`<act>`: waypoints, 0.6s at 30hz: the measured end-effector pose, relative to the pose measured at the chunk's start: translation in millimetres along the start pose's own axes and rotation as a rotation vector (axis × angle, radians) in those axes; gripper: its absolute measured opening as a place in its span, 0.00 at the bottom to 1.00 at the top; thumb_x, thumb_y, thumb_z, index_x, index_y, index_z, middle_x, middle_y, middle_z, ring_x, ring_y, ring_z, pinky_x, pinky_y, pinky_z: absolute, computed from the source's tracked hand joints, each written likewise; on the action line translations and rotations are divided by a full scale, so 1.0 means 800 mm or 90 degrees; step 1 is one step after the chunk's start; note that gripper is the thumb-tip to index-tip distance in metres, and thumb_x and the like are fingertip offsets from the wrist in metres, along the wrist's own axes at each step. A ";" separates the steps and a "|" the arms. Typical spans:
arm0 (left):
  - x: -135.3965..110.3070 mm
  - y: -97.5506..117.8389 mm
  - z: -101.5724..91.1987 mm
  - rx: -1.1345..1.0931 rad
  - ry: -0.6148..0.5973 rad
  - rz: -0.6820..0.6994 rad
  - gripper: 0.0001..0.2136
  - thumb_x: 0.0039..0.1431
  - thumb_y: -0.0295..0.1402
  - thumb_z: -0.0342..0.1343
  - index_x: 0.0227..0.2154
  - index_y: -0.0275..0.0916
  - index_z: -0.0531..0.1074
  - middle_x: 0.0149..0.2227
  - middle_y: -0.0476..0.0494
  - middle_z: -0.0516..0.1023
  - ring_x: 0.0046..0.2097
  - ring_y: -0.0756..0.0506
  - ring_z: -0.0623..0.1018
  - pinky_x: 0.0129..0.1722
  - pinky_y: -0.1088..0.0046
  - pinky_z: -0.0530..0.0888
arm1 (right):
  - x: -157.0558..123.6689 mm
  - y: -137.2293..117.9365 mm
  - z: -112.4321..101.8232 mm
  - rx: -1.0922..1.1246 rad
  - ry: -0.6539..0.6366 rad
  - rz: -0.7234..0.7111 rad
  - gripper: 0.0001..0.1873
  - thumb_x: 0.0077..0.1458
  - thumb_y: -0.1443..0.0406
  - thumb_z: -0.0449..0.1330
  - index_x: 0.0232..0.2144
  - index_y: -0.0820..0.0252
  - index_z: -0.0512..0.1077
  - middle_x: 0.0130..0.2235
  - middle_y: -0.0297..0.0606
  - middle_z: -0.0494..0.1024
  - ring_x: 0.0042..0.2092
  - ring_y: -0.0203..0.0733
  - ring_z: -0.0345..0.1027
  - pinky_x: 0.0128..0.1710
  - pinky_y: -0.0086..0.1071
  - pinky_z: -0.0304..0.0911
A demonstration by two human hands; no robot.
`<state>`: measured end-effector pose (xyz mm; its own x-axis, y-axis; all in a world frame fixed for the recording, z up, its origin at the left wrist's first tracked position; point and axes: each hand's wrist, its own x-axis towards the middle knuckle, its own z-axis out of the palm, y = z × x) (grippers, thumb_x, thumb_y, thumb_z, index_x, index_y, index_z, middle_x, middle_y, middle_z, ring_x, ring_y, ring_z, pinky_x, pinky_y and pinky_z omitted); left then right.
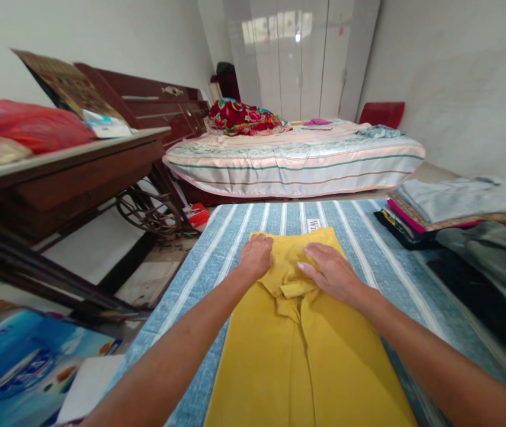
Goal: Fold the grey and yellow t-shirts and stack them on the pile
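A yellow garment (266, 367), which looks like a pair of trousers, lies lengthwise before me on a blue and white striped cloth (217, 261). Its waist end is farthest from me, and the fabric is bunched and creased in the middle, with a fold between two long panels. At the upper left edge, my left hand (256, 256) has its fingers curled onto the fabric, closed on it. My right hand (330, 270) rests on the upper right part, fingers extended and the thumb apart, pressing on the cloth.
A stack of folded clothes (457, 204) sits on the right, beside dark garments (493, 261). Leftward stand a sewing-machine table (79, 172) holding a red bag (35, 124), and a blue package (35, 362) below. A bed (297, 166) is beyond.
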<state>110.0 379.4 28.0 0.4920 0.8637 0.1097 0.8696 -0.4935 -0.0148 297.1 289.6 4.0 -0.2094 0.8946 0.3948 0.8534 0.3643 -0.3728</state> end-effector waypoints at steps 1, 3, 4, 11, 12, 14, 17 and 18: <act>-0.010 0.005 -0.003 -0.031 0.007 0.025 0.12 0.52 0.27 0.51 0.41 0.36 0.72 0.44 0.38 0.74 0.49 0.41 0.71 0.48 0.67 0.67 | -0.011 -0.011 -0.003 0.032 0.016 -0.010 0.13 0.59 0.59 0.51 0.41 0.60 0.69 0.45 0.44 0.72 0.48 0.45 0.64 0.49 0.38 0.58; -0.032 0.017 -0.009 -0.143 0.008 0.084 0.09 0.54 0.30 0.51 0.38 0.37 0.73 0.40 0.42 0.76 0.44 0.44 0.73 0.45 0.69 0.69 | -0.032 -0.025 -0.004 0.082 0.043 -0.002 0.09 0.56 0.63 0.53 0.38 0.58 0.70 0.43 0.42 0.74 0.46 0.44 0.66 0.46 0.37 0.61; -0.044 0.023 -0.012 -0.208 0.005 0.112 0.09 0.54 0.32 0.52 0.36 0.37 0.73 0.38 0.43 0.76 0.42 0.45 0.74 0.44 0.70 0.69 | -0.041 -0.029 -0.003 0.100 0.051 0.011 0.08 0.54 0.65 0.54 0.37 0.57 0.70 0.42 0.41 0.74 0.45 0.43 0.66 0.46 0.36 0.61; -0.096 0.056 -0.006 -0.177 0.011 0.188 0.11 0.47 0.28 0.57 0.37 0.36 0.70 0.40 0.40 0.73 0.45 0.42 0.70 0.45 0.65 0.68 | -0.068 -0.011 0.016 0.138 0.078 0.087 0.10 0.49 0.70 0.55 0.36 0.58 0.70 0.39 0.39 0.75 0.42 0.43 0.68 0.44 0.38 0.63; -0.098 0.059 -0.005 -0.151 0.010 0.174 0.09 0.48 0.26 0.55 0.35 0.37 0.70 0.39 0.41 0.72 0.44 0.42 0.70 0.45 0.64 0.68 | -0.069 -0.009 0.019 0.138 0.087 0.081 0.11 0.48 0.70 0.55 0.37 0.58 0.70 0.40 0.39 0.75 0.43 0.43 0.68 0.45 0.38 0.63; -0.099 0.065 -0.003 -0.123 0.024 0.145 0.05 0.50 0.25 0.53 0.32 0.37 0.69 0.37 0.41 0.72 0.43 0.42 0.70 0.44 0.64 0.68 | -0.070 -0.006 0.024 0.134 0.107 0.062 0.15 0.46 0.71 0.55 0.39 0.58 0.69 0.41 0.40 0.75 0.44 0.44 0.67 0.46 0.39 0.62; -0.096 0.068 -0.005 -0.138 0.061 0.129 0.03 0.53 0.26 0.51 0.28 0.38 0.68 0.35 0.42 0.72 0.41 0.43 0.70 0.42 0.66 0.68 | -0.071 -0.008 0.030 0.122 0.123 0.024 0.16 0.47 0.72 0.54 0.40 0.59 0.69 0.41 0.41 0.75 0.44 0.44 0.67 0.46 0.39 0.62; -0.095 0.068 -0.006 -0.153 0.068 0.132 0.03 0.54 0.26 0.50 0.27 0.38 0.68 0.34 0.43 0.72 0.40 0.44 0.71 0.41 0.67 0.68 | -0.071 -0.009 0.031 0.119 0.125 0.012 0.15 0.47 0.72 0.53 0.39 0.59 0.69 0.41 0.42 0.75 0.44 0.44 0.67 0.45 0.39 0.63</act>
<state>120.1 286.6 23.8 0.6389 0.7332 0.2329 0.7108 -0.6784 0.1861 291.4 242.5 -36.7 -0.0821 0.8408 0.5351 0.7492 0.4061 -0.5232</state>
